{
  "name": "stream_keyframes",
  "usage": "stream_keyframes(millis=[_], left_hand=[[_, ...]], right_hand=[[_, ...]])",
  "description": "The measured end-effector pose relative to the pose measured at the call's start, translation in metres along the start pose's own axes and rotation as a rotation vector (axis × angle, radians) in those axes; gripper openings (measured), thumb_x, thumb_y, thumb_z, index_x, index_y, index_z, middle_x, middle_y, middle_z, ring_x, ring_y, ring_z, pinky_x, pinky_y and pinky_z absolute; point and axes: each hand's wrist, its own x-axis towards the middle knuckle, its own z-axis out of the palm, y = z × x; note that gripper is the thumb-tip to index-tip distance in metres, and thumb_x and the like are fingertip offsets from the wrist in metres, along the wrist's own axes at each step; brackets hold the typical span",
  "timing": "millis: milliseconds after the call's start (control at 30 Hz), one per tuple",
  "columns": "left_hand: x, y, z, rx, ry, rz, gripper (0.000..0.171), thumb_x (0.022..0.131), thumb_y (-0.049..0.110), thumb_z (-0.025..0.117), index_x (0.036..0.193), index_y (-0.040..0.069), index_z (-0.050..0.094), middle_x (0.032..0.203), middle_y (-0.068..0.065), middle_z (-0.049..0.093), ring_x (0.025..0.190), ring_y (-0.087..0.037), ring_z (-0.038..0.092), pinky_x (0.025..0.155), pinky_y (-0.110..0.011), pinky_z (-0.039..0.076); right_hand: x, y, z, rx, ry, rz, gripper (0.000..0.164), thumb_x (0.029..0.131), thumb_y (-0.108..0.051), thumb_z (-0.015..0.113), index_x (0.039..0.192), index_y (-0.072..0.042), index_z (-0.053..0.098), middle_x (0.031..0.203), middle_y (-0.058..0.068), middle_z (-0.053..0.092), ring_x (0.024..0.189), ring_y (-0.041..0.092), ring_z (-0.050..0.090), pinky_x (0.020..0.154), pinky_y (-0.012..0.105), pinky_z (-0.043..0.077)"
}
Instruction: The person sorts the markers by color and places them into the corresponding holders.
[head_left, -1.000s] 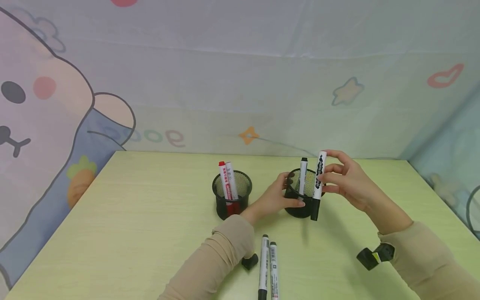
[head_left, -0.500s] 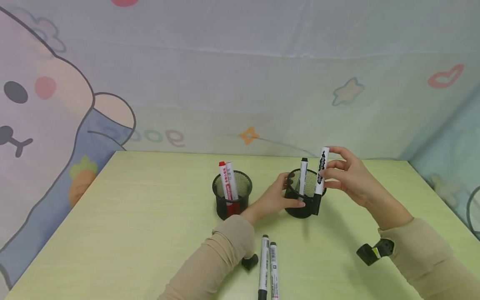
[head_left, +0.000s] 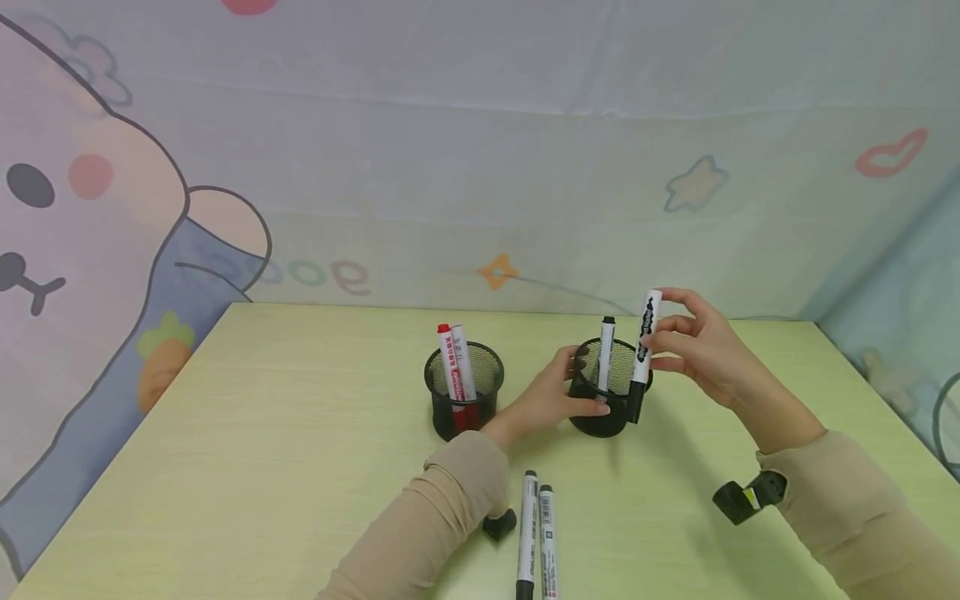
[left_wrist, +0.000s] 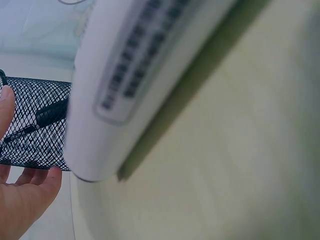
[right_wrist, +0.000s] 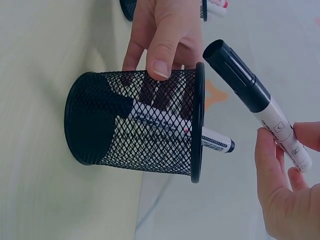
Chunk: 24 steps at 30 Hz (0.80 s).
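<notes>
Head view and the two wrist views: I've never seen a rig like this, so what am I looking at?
No machine here, just a person's bare left hand and right hand. The head view comes from a camera worn on the head, looking forward and down. Each wrist view comes from a wrist camera, so the scene looks tipped sideways.

On the table, the left mesh cup holds a red-capped marker and a white marker; the right mesh cup holds a black-ended marker. Two loose markers lie side by side; one looms blurred in the left wrist view.

The left hand holds the right mesh cup. The right hand has a black-capped marker in its grip, cap down, not inside that cup.
</notes>
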Motion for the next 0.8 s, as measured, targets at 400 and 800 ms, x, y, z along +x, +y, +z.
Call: stream_keyframes(millis=[400,800], left_hand=[[0.0006,-0.0001,0.0001,0.000,-0.003,0.002,0.083,0.077,0.013,0.078,0.142,0.010,0.026,0.137,-0.008,0.041,0.128,-0.024,0.039,0.100,-0.032,0.036],[-0.0018,0.0013,-0.0009,0.009,-0.006,-0.009,0.085,0.077,0.015,0.077,0.143,0.011,0.025,0.140,-0.007,0.039,0.129,-0.023,0.038,0.102,-0.033,0.035]], right_hand=[[0.0049,0.0005,-0.0037,0.016,0.010,-0.026,0.052,0.088,0.006,0.053,0.131,-0.014,0.031,0.084,0.001,0.058,0.076,0.013,0.064,0.067,0.030,0.055],[0.0093,0.0001,-0.0074,0.006,0.029,-0.040,0.049,0.089,0.005,0.055,0.127,-0.017,0.034,0.084,0.000,0.059,0.074,0.013,0.064,0.067,0.029,0.055]])
